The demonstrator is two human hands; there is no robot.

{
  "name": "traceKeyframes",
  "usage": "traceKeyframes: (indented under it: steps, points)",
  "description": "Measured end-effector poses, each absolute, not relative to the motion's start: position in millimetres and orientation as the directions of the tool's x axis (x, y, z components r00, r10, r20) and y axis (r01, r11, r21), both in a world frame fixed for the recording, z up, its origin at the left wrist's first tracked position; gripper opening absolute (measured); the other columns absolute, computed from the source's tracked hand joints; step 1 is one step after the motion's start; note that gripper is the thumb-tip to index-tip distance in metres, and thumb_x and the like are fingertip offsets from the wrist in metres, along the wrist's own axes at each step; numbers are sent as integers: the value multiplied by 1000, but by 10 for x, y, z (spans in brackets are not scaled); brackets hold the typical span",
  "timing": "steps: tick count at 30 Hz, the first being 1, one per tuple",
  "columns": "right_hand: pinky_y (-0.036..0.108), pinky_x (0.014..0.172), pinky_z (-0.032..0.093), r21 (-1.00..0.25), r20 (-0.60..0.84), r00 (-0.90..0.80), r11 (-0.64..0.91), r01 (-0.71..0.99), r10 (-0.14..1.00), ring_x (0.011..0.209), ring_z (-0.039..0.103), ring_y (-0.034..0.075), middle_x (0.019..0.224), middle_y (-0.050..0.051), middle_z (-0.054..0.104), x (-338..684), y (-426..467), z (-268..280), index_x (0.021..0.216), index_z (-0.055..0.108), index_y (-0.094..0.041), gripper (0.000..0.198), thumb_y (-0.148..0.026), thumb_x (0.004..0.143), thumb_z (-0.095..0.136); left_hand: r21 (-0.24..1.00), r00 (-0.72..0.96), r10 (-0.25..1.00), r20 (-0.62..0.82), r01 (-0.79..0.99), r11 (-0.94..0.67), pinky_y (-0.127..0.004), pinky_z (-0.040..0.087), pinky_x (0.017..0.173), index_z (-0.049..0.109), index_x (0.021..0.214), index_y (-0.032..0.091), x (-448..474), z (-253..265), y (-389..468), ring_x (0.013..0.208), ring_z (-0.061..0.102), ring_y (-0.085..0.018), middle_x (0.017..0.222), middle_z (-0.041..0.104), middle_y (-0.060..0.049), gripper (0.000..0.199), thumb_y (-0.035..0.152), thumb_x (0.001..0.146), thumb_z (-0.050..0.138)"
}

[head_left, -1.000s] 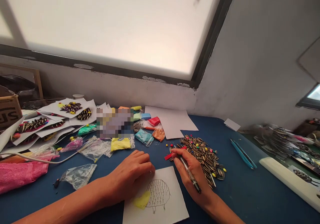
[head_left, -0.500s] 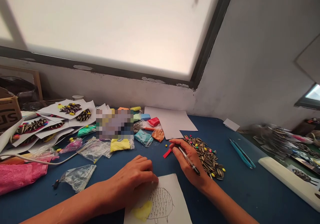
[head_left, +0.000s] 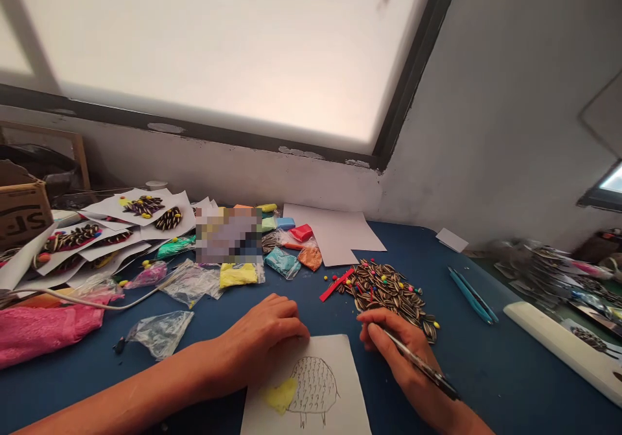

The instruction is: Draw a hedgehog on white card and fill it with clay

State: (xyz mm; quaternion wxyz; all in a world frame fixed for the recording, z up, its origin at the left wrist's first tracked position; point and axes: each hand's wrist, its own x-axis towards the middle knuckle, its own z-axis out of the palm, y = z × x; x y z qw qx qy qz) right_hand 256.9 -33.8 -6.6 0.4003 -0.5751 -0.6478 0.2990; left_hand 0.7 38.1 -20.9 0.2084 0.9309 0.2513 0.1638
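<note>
Resting left hand (head_left: pixel 272 341), fingers bent, on upper-left corner of paper (head_left: pixel 352 415); cannot tell whether pinching it. Pinching pen (head_left: pixel 422 364) in right hand (head_left: pixel 405 357), right of paper, off drawing (head_left: pixel 315 386). Just behind, partly covered by right hand: striped seed heap (head_left: pixel 389 286) with coloured balls, red strip (head_left: pixel 337 284) at edge. Out left, crumpled clear bag (head_left: pixel 160 334); out right, blue tweezers (head_left: pixel 471 295). Beyond, clear packet (head_left: pixel 261 274) holding yellow stuff (head_left: pixel 238 275). Far left, cardboard box (head_left: pixel 24 205), dark lettering, not fully readable.

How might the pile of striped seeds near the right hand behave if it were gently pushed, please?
The seeds would probably slide apart, since they lie loosely heaped. Being small and slim, each is likely light. The rounded coloured balls among them might roll away.
</note>
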Motion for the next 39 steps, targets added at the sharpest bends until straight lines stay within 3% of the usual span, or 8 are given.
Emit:
traceKeyframes:
  steps: [6,13,21,28,34,37,39]
  points:
    - [29,78,52,-878,209,34,172,447,977,83,65,17,87,3,69,2525,-82,-33,104,64,-23,29,-45,92,51,431,822,538,189,422,-797,-29,33,73,66,93,20,-11,-178,419,81,47,-16,87,55,-5,26,15,96,40]
    - [30,73,52,-882,187,-134,226,414,973,76,66,17,77,3,70,2205,145,19,91,69,-21,22,-39,86,57,403,804,531,266,408,-820,-28,33,70,64,86,18,-5,-219,446,76,44,-14,83,54,-4,26,15,95,41]
    - [32,80,53,-904,232,42,199,378,972,83,66,17,87,4,71,2186,187,50,103,63,-19,29,-44,89,55,383,809,491,324,363,-849,-30,33,72,66,90,20,-3,-278,501,76,48,-14,82,56,-4,24,16,95,43]
    - [23,50,48,-942,130,31,114,315,991,53,55,11,63,-2,60,2113,-378,-23,100,66,-21,32,-49,92,51,353,800,503,327,391,-850,-30,34,73,68,94,20,-13,-283,577,77,48,-14,84,56,-4,26,19,96,42]
    - [22,46,41,-942,-27,71,-49,333,997,49,47,10,58,-4,54,2039,-547,-119,89,67,-23,39,-59,87,52,344,782,537,316,433,-833,-31,37,74,70,93,19,-9,-280,628,77,50,-15,84,58,-6,33,21,98,38]
    - [22,46,39,-918,-36,122,-81,388,992,51,46,11,59,-3,55,1970,-563,-108,85,63,-24,38,-61,86,51,380,766,547,338,421,-824,-33,40,82,70,101,18,-21,-203,589,87,55,-17,96,64,-8,32,24,99,38]
    - [22,46,38,-902,-27,105,-70,425,994,51,46,12,59,-3,55,1943,-568,-92,79,60,-24,39,-61,86,50,418,797,500,339,348,-839,-37,38,97,65,116,20,-38,-116,530,107,56,-20,117,64,-8,30,31,99,43]
